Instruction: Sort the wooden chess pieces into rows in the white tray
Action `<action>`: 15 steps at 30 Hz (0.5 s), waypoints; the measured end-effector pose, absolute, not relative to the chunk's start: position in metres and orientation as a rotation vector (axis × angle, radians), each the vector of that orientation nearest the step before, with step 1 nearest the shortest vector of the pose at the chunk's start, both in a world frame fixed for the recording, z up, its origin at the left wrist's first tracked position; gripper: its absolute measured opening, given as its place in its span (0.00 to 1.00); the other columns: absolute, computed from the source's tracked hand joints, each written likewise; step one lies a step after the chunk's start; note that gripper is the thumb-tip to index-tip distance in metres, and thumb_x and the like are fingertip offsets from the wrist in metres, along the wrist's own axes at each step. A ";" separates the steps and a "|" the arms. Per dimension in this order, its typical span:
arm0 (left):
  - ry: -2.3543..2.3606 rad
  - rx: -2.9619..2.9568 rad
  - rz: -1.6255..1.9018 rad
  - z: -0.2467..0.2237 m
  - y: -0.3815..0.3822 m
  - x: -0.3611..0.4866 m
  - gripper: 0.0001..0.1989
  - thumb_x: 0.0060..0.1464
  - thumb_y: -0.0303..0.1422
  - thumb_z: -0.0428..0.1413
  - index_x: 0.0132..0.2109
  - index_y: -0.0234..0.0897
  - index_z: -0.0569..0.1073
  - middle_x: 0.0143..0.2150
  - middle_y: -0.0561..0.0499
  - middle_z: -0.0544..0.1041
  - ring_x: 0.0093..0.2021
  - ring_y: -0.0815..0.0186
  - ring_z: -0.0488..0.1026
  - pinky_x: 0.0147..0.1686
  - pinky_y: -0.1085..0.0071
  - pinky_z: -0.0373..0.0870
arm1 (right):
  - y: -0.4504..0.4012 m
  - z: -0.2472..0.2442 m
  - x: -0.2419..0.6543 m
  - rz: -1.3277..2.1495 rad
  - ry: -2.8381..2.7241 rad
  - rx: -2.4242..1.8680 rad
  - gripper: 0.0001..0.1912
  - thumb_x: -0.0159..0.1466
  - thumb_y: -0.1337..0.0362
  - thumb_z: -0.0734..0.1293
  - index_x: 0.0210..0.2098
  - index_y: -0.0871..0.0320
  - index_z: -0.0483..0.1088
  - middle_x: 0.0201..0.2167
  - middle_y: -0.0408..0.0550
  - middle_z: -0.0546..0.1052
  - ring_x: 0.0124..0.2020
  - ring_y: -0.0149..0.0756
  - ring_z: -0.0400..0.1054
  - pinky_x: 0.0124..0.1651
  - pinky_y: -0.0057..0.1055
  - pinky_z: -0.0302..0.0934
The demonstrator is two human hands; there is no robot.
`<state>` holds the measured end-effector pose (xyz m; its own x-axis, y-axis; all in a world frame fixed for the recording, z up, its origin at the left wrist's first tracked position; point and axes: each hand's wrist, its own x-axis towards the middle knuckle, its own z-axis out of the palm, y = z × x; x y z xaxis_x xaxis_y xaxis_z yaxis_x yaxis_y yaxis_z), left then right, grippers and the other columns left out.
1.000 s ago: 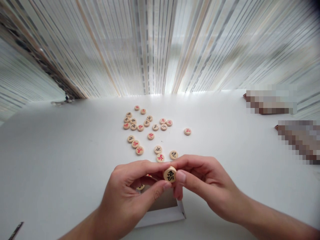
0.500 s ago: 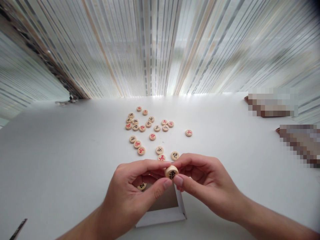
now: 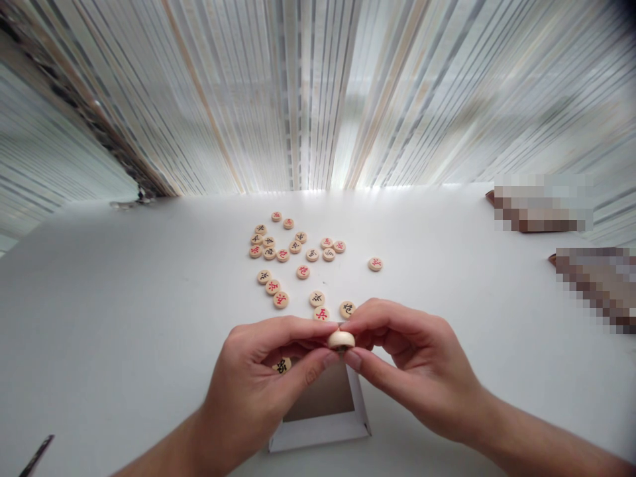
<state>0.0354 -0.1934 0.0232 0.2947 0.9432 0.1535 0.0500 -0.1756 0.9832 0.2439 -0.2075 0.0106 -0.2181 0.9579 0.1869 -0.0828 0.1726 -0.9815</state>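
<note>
Between the fingertips of my left hand (image 3: 278, 374) and my right hand (image 3: 407, 361) is a round wooden xiangqi piece (image 3: 341, 340), gripped from both sides. Its pale edge faces me, and only a sliver of its dark marking shows underneath. Below it lies a shallow white box (image 3: 328, 430) with a brown bottom, partly covered by my left hand. Another piece with a black character (image 3: 281, 366) shows behind my left thumb; what it rests on is hidden. Just beyond my fingers lie a red-marked piece (image 3: 321, 313) and a black-marked piece (image 3: 348, 309).
Several more xiangqi pieces (image 3: 283, 255), red and black, are scattered across the white table (image 3: 149, 318). One red piece (image 3: 375, 264) sits apart to the right. String curtains (image 3: 278, 99) hang at the far edge. Two blurred-out objects (image 3: 541, 222) stand at right; a dark thin object (image 3: 38, 456) lies lower left.
The held piece has tipped between my fingers, so its black character has turned downward and its edge now faces me. My right hand has shifted slightly; the scattered pieces are unmoved.
</note>
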 end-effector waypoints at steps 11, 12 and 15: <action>0.909 1.185 1.041 0.028 -0.191 0.039 0.14 0.55 0.19 0.68 0.43 0.42 0.89 0.34 0.53 0.89 0.32 0.67 0.87 0.35 0.83 0.83 | -0.201 0.011 0.244 1.760 -0.997 -0.830 0.10 0.64 0.65 0.79 0.45 0.57 0.84 0.31 0.50 0.85 0.24 0.27 0.74 0.29 0.23 0.71; 0.918 1.176 1.039 0.029 -0.191 0.039 0.12 0.55 0.20 0.69 0.43 0.41 0.89 0.33 0.52 0.88 0.31 0.66 0.87 0.34 0.83 0.84 | -0.201 0.011 0.244 1.787 -0.974 -0.833 0.10 0.63 0.65 0.80 0.45 0.58 0.83 0.31 0.50 0.85 0.23 0.27 0.74 0.29 0.23 0.71; 0.919 1.167 1.021 0.029 -0.192 0.038 0.10 0.56 0.21 0.69 0.42 0.39 0.88 0.33 0.51 0.88 0.33 0.65 0.88 0.37 0.80 0.85 | -0.200 0.011 0.244 1.835 -0.907 -0.858 0.12 0.61 0.64 0.82 0.43 0.60 0.83 0.29 0.50 0.85 0.22 0.28 0.74 0.26 0.23 0.72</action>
<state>0.0378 -0.1915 0.0291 0.2854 0.9573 -0.0452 -0.1457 0.0900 0.9852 0.2436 -0.1996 0.0108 -0.3643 0.9123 -0.1872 -0.4056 -0.3364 -0.8499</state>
